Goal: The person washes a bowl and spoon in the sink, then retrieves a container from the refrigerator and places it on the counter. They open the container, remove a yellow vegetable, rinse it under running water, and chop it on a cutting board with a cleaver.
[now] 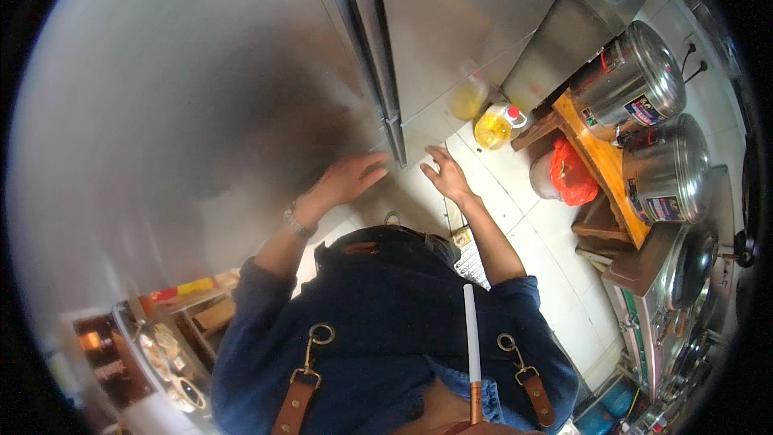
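Observation:
My left hand (353, 178), a metal-banded watch or bracelet (294, 221) at its wrist, is held before the left door (199, 96) of a tall brushed-metal cabinet, possibly a refrigerator. Its thumb stands apart from the fingers, and nothing shows in it. To the right, my right hand (448, 174) hovers over the tiled floor with fingers spread and no object in them. Between the hands, in the picture, runs the dark door edge or handle strip (386, 72), beside the right door (459, 18). Whether either hand touches the metal I cannot tell.
A yellow-filled plastic jug (494, 128) and a red-bagged bucket (570, 175) stand on the floor at right. Two steel drums (628, 78) rest on a wooden bench (598, 160). Shelving (202, 320) is at lower left. A cigarette (471, 332) juts out below my face.

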A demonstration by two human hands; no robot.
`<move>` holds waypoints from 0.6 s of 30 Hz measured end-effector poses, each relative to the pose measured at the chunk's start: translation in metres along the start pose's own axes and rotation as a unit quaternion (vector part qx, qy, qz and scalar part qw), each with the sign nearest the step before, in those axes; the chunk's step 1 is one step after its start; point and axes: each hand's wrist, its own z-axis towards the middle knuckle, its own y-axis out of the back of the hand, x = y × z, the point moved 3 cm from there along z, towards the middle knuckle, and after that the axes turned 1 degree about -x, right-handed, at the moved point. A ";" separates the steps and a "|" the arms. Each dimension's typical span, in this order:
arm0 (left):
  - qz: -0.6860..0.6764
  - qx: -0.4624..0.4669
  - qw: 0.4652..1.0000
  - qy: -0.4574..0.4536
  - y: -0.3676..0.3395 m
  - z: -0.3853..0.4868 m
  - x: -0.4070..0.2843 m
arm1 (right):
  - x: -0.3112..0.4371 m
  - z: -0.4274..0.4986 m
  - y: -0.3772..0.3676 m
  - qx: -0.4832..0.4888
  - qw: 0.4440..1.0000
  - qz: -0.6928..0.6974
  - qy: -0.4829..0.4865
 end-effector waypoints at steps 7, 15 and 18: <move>-0.120 -0.131 0.979 -0.101 0.025 0.065 -0.026 | 0.023 0.068 -0.026 0.001 0.976 -0.211 0.059; -0.164 -0.103 0.981 -0.013 0.016 0.083 -0.022 | -0.002 0.087 -0.057 -0.016 0.965 -0.259 0.024; -0.143 -0.100 0.985 -0.008 0.021 0.083 -0.026 | -0.012 0.094 -0.056 0.018 0.952 -0.295 0.079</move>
